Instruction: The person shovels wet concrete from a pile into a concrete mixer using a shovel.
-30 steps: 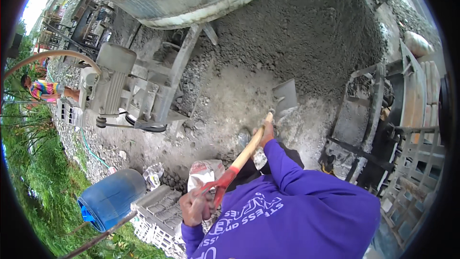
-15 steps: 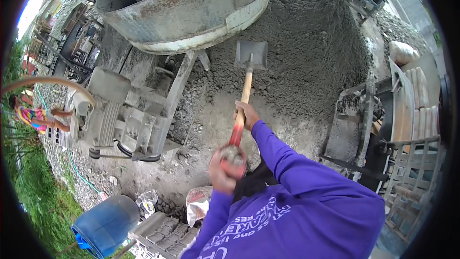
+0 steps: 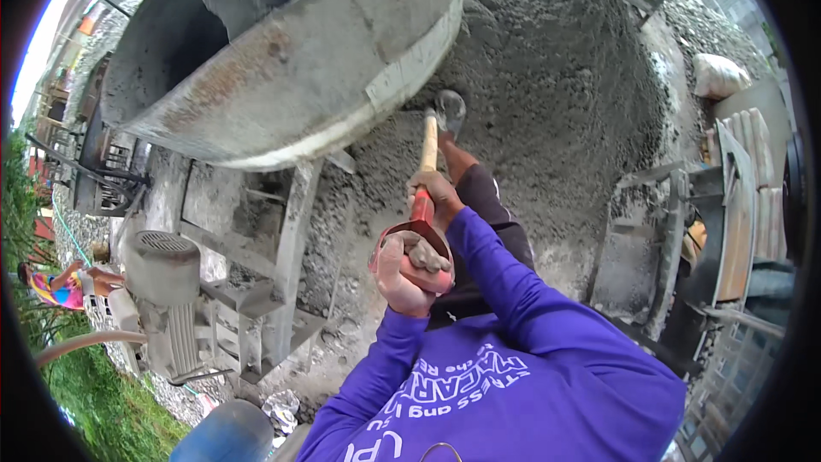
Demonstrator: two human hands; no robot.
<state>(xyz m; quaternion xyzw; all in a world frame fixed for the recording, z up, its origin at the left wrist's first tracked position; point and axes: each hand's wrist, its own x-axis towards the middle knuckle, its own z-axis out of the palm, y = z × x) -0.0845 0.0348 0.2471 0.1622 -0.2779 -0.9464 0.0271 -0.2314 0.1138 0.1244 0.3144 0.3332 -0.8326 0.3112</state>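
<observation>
A shovel with a pale wooden shaft and a red D-shaped grip points away from me. My left hand is closed round the crossbar of that grip, close to my body. Further up, my right hand wraps the shaft just where the red part begins. The blade barely shows; most of it is hidden at the far end of the shaft, beside my forward foot. That foot stands at the edge of a heap of grey gravelly mix.
A large rusty metal mixing pan rises ahead on the left, on a steel frame with a motor. Metal moulds or frames stand at right, near a white sack. A blue drum lies low left; another person is far left.
My leg has stepped forward beside the shovel. The blade, plainly visible before, is now mostly hidden. My right hand has slid down to the red part, and the view has turned and moved closer to the pan.
</observation>
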